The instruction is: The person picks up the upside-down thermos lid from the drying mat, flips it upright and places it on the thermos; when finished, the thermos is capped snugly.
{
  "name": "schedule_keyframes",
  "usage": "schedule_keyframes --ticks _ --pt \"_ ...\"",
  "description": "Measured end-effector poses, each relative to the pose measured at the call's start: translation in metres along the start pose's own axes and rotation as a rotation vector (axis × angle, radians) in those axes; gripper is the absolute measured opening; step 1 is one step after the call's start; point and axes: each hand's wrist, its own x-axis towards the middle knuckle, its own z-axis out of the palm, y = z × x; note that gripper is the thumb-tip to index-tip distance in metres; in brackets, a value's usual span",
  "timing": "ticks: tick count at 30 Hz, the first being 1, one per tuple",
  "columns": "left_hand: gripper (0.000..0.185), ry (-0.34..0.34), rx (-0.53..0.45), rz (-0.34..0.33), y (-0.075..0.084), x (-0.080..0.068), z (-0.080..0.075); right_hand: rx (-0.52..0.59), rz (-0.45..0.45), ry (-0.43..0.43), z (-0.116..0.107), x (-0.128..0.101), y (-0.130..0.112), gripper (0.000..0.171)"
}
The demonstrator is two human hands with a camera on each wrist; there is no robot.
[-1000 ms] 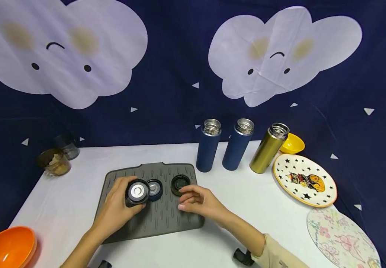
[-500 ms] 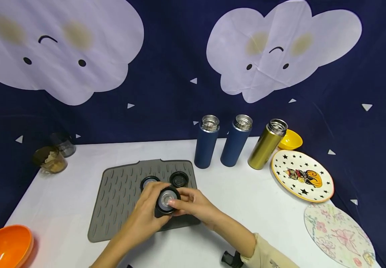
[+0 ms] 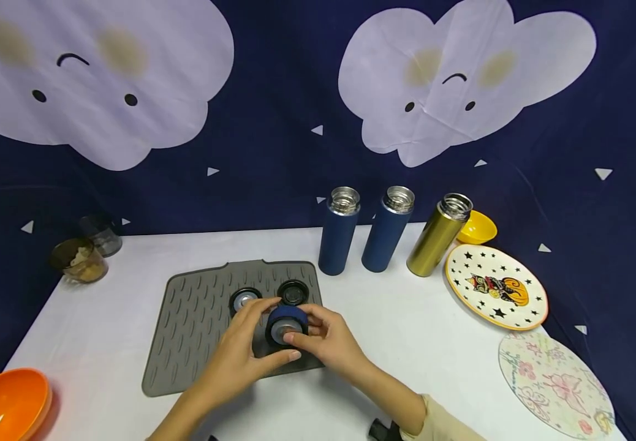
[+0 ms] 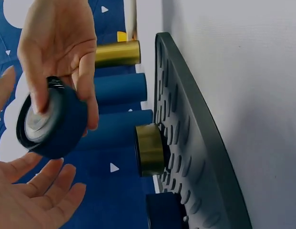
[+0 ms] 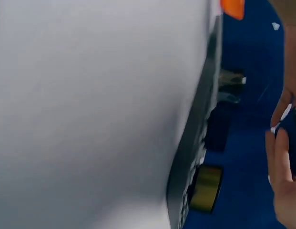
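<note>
My right hand (image 3: 336, 342) pinches a blue bottle lid (image 3: 288, 315) above the front right part of the grey drying mat (image 3: 185, 331), its thumb on the lid's round grey underside. Beside it is my left hand (image 3: 235, 358), fingers and thumb spread around the lid's left side; the left wrist view shows a gap between this hand (image 4: 35, 195) and the lid (image 4: 74, 121). Two more lids lie on the mat just behind: a second blue lid (image 3: 244, 299), partly hidden by the left fingers, and a gold lid (image 4: 151, 150) with a dark underside.
Two blue bottles (image 3: 339, 236) and a gold bottle (image 3: 436, 242) stand lidless behind the mat. Right of them are a yellow bowl (image 3: 478, 228), a star-patterned plate (image 3: 497, 288) and a floral round mat (image 3: 555, 383). An orange bowl (image 3: 6, 404) and two cups (image 3: 83, 266) are at left.
The blue lid moved right and toward me in my left hand. My right hand came to it and grips it now, tilting it, while the left fingers have loosened.
</note>
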Motion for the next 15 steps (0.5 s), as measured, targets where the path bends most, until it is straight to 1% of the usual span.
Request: schedule_keyframes --ticks 2,4,6,8,10,12,15 --pt "0.077 -0.007 -0.055 -0.047 0.000 0.001 -0.001 -0.172 -0.163 0.049 -0.001 -0.002 0.003 0.038" --pt "0.071 -0.021 -0.116 -0.077 -0.001 0.001 -0.002 -0.358 -0.338 0.107 -0.003 -0.004 0.005 0.038" --pt "0.067 -0.033 -0.180 -0.093 -0.002 0.002 -0.002 -0.494 -0.505 0.148 -0.005 -0.005 0.006 0.040" --pt "0.063 -0.051 -0.241 -0.102 -0.002 0.002 -0.002 -0.588 -0.659 0.171 -0.008 -0.005 0.005 0.039" --pt "0.062 -0.071 -0.311 -0.104 -0.002 0.003 -0.001 -0.658 -0.795 0.190 -0.010 -0.004 0.003 0.033" --pt "0.061 -0.094 -0.389 -0.103 -0.001 0.003 -0.001 -0.716 -0.911 0.204 -0.012 -0.003 0.000 0.027" --pt "0.063 -0.128 -0.480 -0.088 0.001 0.004 0.000 -0.810 -1.066 0.225 -0.015 -0.002 -0.004 0.022"
